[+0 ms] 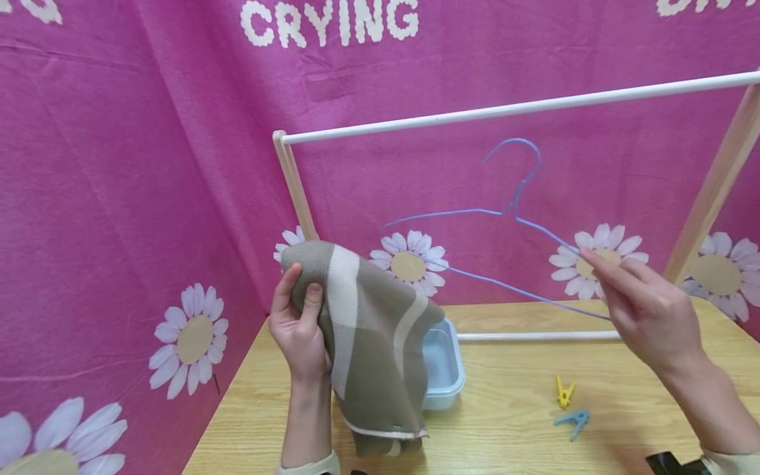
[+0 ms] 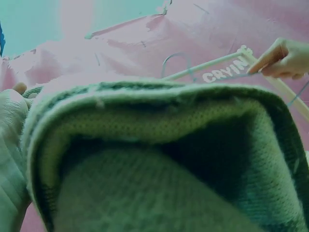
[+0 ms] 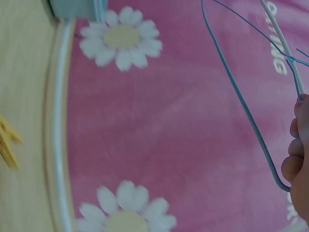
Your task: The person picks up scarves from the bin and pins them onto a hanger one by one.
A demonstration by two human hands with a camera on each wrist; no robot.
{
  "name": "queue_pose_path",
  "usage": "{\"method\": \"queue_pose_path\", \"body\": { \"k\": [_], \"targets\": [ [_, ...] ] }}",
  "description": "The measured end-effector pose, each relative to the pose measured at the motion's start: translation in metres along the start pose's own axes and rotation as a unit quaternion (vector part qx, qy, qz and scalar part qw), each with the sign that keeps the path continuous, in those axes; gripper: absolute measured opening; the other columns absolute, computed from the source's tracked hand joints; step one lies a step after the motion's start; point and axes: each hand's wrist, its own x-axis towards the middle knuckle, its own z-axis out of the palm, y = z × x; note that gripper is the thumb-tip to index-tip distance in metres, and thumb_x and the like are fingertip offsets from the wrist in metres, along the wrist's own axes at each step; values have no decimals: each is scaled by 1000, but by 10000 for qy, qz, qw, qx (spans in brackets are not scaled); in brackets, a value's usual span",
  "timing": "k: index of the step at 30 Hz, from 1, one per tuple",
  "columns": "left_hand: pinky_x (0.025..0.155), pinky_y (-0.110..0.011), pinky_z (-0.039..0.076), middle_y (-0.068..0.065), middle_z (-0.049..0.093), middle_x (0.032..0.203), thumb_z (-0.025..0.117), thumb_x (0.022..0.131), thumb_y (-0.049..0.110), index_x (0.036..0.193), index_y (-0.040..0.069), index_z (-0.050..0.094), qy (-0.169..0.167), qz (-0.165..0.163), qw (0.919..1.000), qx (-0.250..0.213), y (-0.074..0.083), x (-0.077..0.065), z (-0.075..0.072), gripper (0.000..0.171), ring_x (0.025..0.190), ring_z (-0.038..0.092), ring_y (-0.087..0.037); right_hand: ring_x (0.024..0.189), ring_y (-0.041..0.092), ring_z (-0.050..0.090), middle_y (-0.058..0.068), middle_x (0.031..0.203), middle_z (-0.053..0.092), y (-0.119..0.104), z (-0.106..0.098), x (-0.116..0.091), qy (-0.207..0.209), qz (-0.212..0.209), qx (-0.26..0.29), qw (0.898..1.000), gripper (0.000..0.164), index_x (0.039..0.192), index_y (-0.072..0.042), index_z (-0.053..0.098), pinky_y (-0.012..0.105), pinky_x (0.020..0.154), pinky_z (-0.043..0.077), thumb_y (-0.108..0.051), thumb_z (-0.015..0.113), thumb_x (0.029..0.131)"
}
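Note:
In the head view my left hand holds up a brown-and-white checked cloth by its upper left part, thumb in front. The cloth hangs down from there, its lower end near the table. Its thick knitted edge fills much of the left wrist view, beside part of the left hand. On the other side, my right hand pinches a thin blue wire hanger at its right end, hook upward. The hanger's left end, near the cloth, is hard to make out. Curled right-hand fingers show in the right wrist view.
A white rail on wooden posts stands behind the hanger. Partly behind the cloth sits a pale blue container. A yellow clothespin and a blue clothespin lie on the wooden table. Pink flowered fabric hangs around.

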Motion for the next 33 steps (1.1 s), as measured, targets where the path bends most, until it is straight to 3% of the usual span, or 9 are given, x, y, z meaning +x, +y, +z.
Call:
{"method": "queue_pose_path", "body": {
  "k": [4, 10, 15, 20, 24, 28, 30, 33],
  "targets": [
    [92, -24, 52, 3, 69, 118, 65, 91, -5, 120, 20, 72, -176, 212, 9995, 172, 2, -5, 9, 40, 109, 62, -11, 58, -6, 27, -1, 64, 49, -15, 14, -13, -88, -75, 398, 9991, 40, 109, -6, 76, 13, 45, 23, -34, 48, 105],
    [90, -24, 53, 4, 68, 119, 65, 92, -2, 122, 23, 71, -180, 332, 9991, 166, 9, -10, 17, 39, 108, 62, -11, 62, -4, 30, -2, 68, 53, -28, 29, -30, -307, 8, 719, 9969, 41, 109, -5, 76, 13, 52, 27, -35, 48, 105],
    [90, -23, 52, 3, 67, 120, 66, 92, 1, 122, 23, 69, -105, 402, 9981, -445, 17, -10, 18, 37, 108, 61, -10, 61, -5, 32, -6, 72, 55, -37, 41, -44, -675, 193, 856, 9939, 44, 112, -7, 76, 11, 51, 30, -37, 45, 106],
    [88, -23, 53, 0, 66, 121, 63, 94, 2, 125, 20, 68, -198, 620, 9899, -1263, 25, -9, 20, 37, 107, 62, -10, 60, -7, 29, -12, 69, 47, -50, 51, -52, -890, 317, 1151, 9888, 41, 115, -9, 75, 10, 51, 28, -36, 45, 106],
    [86, -24, 54, -2, 66, 121, 62, 94, 1, 126, 17, 67, -257, 776, 9848, -1533, 25, -9, 22, 36, 106, 62, -12, 64, -7, 36, -11, 72, 55, -62, 55, -52, -863, 544, 1615, 9816, 27, 117, -7, 73, 11, 56, 34, -20, 56, 102],
    [85, -23, 54, -1, 66, 118, 63, 94, 1, 124, 19, 69, -34, 686, 9877, -1404, 17, -9, 23, 35, 104, 62, -11, 65, -6, 38, -7, 75, 59, -74, 56, -46, -653, 681, 2158, 9719, 23, 114, -1, 73, 9, 58, 35, -3, 63, 94],
    [85, -23, 54, 1, 66, 117, 64, 94, 1, 121, 22, 69, 173, 540, 9919, -1133, 10, -10, 23, 35, 105, 61, -10, 63, -6, 36, -6, 72, 56, -79, 55, -41, -500, 633, 2338, 9689, 20, 111, 3, 73, 7, 57, 32, -6, 62, 96],
    [87, -21, 52, 3, 65, 117, 62, 94, -1, 120, 24, 70, 396, 176, 9972, -618, 0, -12, 22, 36, 106, 60, -9, 61, -4, 33, -6, 68, 50, -86, 53, -33, -261, 380, 2488, 9675, 29, 106, 7, 73, 6, 57, 30, -18, 57, 102]
  ]
}}
